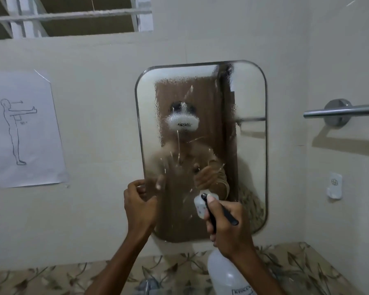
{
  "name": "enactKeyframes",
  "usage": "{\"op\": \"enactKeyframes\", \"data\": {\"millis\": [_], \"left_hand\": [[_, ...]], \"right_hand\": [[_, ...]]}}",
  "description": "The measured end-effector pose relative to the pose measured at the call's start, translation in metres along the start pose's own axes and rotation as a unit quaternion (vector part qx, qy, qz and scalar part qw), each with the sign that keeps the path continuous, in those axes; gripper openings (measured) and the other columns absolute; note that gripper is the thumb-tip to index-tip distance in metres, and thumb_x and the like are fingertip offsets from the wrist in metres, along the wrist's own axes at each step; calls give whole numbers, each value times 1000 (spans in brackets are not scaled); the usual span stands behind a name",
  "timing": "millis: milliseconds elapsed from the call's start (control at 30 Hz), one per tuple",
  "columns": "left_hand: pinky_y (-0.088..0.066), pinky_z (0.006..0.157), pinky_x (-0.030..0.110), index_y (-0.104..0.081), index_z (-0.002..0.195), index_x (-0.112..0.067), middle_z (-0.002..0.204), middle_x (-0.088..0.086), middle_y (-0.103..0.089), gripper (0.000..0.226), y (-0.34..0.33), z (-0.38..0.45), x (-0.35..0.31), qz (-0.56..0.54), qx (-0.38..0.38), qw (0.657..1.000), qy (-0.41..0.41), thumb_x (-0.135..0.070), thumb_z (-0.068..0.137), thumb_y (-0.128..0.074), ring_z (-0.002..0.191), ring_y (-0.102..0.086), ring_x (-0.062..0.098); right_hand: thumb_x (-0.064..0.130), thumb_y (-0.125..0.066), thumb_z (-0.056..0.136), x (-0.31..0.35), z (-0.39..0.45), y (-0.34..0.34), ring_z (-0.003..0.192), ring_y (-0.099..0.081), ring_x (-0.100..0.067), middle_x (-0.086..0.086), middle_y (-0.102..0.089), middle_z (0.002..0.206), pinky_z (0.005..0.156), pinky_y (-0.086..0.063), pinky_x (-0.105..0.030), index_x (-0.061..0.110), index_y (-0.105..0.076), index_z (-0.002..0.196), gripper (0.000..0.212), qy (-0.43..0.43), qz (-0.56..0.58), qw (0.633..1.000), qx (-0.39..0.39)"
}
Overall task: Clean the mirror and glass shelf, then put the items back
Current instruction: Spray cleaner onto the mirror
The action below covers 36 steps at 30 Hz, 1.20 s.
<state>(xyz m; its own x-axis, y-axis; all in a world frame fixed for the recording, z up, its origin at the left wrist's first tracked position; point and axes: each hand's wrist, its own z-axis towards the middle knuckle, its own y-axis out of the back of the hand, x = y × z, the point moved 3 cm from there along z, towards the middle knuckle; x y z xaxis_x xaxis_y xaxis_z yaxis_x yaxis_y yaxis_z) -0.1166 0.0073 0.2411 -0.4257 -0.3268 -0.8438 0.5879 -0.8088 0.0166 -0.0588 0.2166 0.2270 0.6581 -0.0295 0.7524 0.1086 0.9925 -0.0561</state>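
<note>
A rounded wall mirror (249,145) hangs in front of me, its glass covered in fine spray mist and running drips. My right hand (228,226) grips a translucent white spray bottle (226,275) by its neck, fingers around the black trigger, with the nozzle close to the mirror's lower part. My left hand (137,206) is raised at the mirror's lower left edge, fingers loosely curled and holding nothing. No glass shelf is in view.
A paper sheet (24,128) with a drawn figure is taped to the wall at left. A chrome towel bar (341,111) juts from the right wall, with a small white hook (334,186) below it. Floral-patterned tiles (296,271) run along the bottom.
</note>
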Motion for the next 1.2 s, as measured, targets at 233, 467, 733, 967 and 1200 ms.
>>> {"op": "enactKeyframes", "data": {"millis": [233, 467, 733, 967, 1200], "left_hand": [[-58, 86, 41, -48, 112, -25, 118, 7, -53, 43, -2, -3, 7, 9, -5, 1000, 3, 3, 84, -66, 100, -59, 22], [-57, 89, 44, -49, 113, -22, 115, 2, -50, 45, -6, -4, 5, 8, -19, 1000, 6, 5, 82, -67, 100, -58, 23], [-57, 91, 44, -49, 119, -20, 121, 7, -50, 46, -5, -7, 5, 15, -1, 1000, 14, 5, 83, -64, 104, -57, 23], [-55, 84, 33, -47, 114, -23, 120, 9, -54, 43, -2, -15, 22, 29, 10, 999, 30, 2, 85, -66, 101, -59, 24], [-45, 67, 15, -48, 112, -27, 116, 5, -54, 43, 1, -26, 43, 48, 26, 997, 49, 0, 83, -65, 91, -56, 13]], "right_hand": [[53, -50, 95, -2, 9, 56, 50, -64, -25, -11, -66, 60, 41, -45, -23, 16, -67, 70, 48, 28, -18, 985, -169], [62, -50, 90, -4, 20, 95, 43, -61, -24, -11, -66, 57, 37, -44, -26, 14, -66, 68, 56, 25, -37, 974, -221], [49, -52, 97, -24, 3, 83, 39, -54, -26, -13, -60, 50, 38, -42, -28, 11, -64, 62, 53, 13, -24, 979, -204], [53, -51, 91, -44, -25, 26, 59, -67, -24, -9, -71, 66, 51, -53, -27, 16, -69, 71, 46, -15, -38, 998, -44], [55, -52, 95, -57, -55, -20, 42, -47, -30, -12, -53, 47, 41, -40, -45, 6, -59, 57, 62, -11, -24, 1000, -7]]}}
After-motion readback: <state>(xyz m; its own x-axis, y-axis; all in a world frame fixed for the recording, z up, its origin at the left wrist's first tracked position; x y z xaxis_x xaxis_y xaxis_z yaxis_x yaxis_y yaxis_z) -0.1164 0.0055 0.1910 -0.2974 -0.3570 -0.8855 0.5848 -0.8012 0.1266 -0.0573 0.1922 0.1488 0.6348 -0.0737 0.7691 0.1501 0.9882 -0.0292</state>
